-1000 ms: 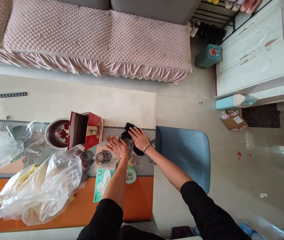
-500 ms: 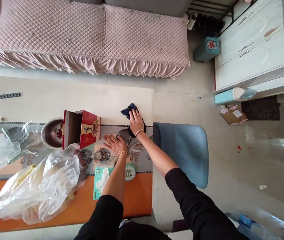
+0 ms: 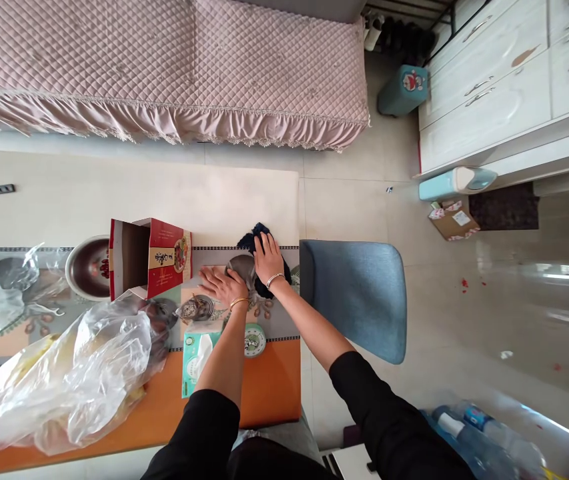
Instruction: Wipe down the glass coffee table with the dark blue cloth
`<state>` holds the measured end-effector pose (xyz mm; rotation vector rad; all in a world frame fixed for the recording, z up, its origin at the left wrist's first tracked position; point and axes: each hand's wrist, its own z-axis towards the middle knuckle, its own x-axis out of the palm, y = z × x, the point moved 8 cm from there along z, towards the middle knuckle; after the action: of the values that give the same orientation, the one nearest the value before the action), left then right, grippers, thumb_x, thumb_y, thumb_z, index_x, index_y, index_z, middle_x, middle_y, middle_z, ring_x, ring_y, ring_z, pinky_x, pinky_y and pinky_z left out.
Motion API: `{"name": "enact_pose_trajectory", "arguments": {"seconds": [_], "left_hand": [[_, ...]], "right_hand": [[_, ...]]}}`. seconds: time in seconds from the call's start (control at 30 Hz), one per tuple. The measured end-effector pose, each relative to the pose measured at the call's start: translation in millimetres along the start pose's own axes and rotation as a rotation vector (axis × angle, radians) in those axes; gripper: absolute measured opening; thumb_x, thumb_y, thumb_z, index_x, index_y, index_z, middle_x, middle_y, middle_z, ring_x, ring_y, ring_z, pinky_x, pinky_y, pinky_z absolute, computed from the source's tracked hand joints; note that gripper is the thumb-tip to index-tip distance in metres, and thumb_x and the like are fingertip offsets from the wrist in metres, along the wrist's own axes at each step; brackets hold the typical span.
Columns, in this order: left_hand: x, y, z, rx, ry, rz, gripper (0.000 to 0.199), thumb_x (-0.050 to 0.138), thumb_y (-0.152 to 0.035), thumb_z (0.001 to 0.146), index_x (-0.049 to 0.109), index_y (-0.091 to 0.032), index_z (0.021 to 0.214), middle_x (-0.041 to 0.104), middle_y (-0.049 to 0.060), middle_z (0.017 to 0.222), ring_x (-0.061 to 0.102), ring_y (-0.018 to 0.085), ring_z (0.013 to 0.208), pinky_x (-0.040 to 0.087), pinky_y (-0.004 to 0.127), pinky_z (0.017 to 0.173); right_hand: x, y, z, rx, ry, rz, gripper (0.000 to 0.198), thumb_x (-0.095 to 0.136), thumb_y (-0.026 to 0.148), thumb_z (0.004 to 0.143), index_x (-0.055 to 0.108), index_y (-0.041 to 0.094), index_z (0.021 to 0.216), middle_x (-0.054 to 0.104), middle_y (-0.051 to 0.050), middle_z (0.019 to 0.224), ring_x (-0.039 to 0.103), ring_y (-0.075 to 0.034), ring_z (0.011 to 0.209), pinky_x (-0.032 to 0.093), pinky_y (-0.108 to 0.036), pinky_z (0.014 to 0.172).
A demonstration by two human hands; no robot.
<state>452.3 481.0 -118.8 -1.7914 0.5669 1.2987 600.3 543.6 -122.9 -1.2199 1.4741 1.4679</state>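
Note:
My right hand (image 3: 267,259) lies flat on a dark navy cloth (image 3: 249,240), fingers stretched out and pressing it against the table near its right end. Part of the cloth shows past the fingertips and beside the wrist; the rest is hidden under the palm. To the left, my left hand (image 3: 225,285) rests with spread fingers on the patterned table runner (image 3: 284,320), holding nothing. Just left of that hand stands a red box (image 3: 169,257), its open side facing left. Below it are a small clear-wrapped item (image 3: 197,308) and a green tissue box (image 3: 191,363).
A metal bowl (image 3: 77,267) with red bits sits behind the box. Clear plastic bags (image 3: 84,380) cover the table's near left. A round green tin (image 3: 254,341) is by my left forearm. A blue chair (image 3: 359,300) stands against the table's right end; a quilted sofa (image 3: 264,73) is beyond.
My right hand and the cloth have slid a little toward me, from the cream surface onto the runner. My left hand stays about where it was. The whole view has shifted slightly.

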Motion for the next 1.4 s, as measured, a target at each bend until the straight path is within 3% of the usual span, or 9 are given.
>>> {"name": "enact_pose_trajectory", "arguments": {"seconds": [0.17,0.4,0.5,0.6,0.87,1.0,1.27,1.4], "left_hand": [[3,3,0,0.008,-0.058,0.011,0.053,0.031,-0.032,0.100,0.041,-0.005,0.144,0.026,0.023,0.162,0.008,0.030,0.155,0.004,0.059,0.125],[3,4,-1,0.021,-0.089,0.022,0.054,0.029,-0.034,0.100,0.044,-0.004,0.143,0.027,0.022,0.162,0.008,0.028,0.156,0.004,0.057,0.126],[4,4,-1,0.007,-0.079,0.018,0.055,0.029,-0.034,0.100,0.044,-0.004,0.143,0.026,0.022,0.162,0.007,0.029,0.156,0.003,0.057,0.125],[5,5,0,-0.007,-0.063,0.010,0.055,0.028,-0.035,0.100,0.043,-0.006,0.144,0.025,0.021,0.163,0.006,0.028,0.156,0.002,0.058,0.125],[3,6,0,-0.015,-0.045,-0.002,0.052,0.030,-0.031,0.100,0.041,-0.006,0.144,0.025,0.020,0.163,0.007,0.028,0.156,0.002,0.058,0.125],[0,5,0,0.015,-0.063,-0.015,0.051,0.030,-0.030,0.102,0.041,-0.002,0.142,0.025,0.022,0.162,0.009,0.029,0.155,0.000,0.055,0.125],[-3,5,0,-0.029,0.001,-0.081,0.054,0.032,-0.032,0.099,0.040,-0.008,0.147,0.022,0.020,0.164,0.002,0.026,0.156,0.001,0.058,0.125],[-5,3,0,-0.041,0.011,-0.087,0.054,0.029,-0.032,0.099,0.040,-0.010,0.147,0.021,0.018,0.165,0.001,0.025,0.156,0.000,0.058,0.125]], "right_hand": [[-3,-3,34,-0.002,-0.033,-0.008,0.053,0.028,0.025,0.105,0.035,0.012,0.155,0.034,-0.014,0.161,0.025,-0.029,0.152,0.025,-0.051,0.125],[-9,-10,96,-0.008,-0.076,0.040,0.056,0.021,0.025,0.104,0.033,0.008,0.156,0.032,-0.015,0.162,0.022,-0.029,0.152,0.020,-0.052,0.126],[-9,-10,103,-0.003,-0.081,0.041,0.056,0.023,0.024,0.103,0.032,0.009,0.156,0.029,-0.013,0.163,0.020,-0.029,0.153,0.018,-0.050,0.127],[-7,-3,78,-0.042,-0.064,0.030,0.055,0.024,0.024,0.104,0.031,0.011,0.157,0.026,-0.011,0.165,0.017,-0.028,0.154,0.018,-0.049,0.127],[8,28,-60,-0.249,0.093,0.054,0.054,0.031,0.023,0.103,0.034,0.014,0.156,0.026,-0.007,0.166,0.018,-0.026,0.155,0.022,-0.047,0.127],[15,32,-107,-0.276,0.144,0.064,0.056,0.039,0.021,0.100,0.035,0.017,0.156,0.030,-0.007,0.164,0.023,-0.026,0.154,0.028,-0.049,0.125],[20,26,-160,-0.271,0.177,0.037,0.055,0.039,0.022,0.100,0.037,0.018,0.155,0.029,-0.007,0.164,0.024,-0.028,0.153,0.032,-0.052,0.124],[16,20,-137,-0.235,0.147,0.033,0.055,0.036,0.022,0.100,0.039,0.017,0.154,0.030,-0.007,0.163,0.025,-0.028,0.153,0.030,-0.052,0.124]]}}
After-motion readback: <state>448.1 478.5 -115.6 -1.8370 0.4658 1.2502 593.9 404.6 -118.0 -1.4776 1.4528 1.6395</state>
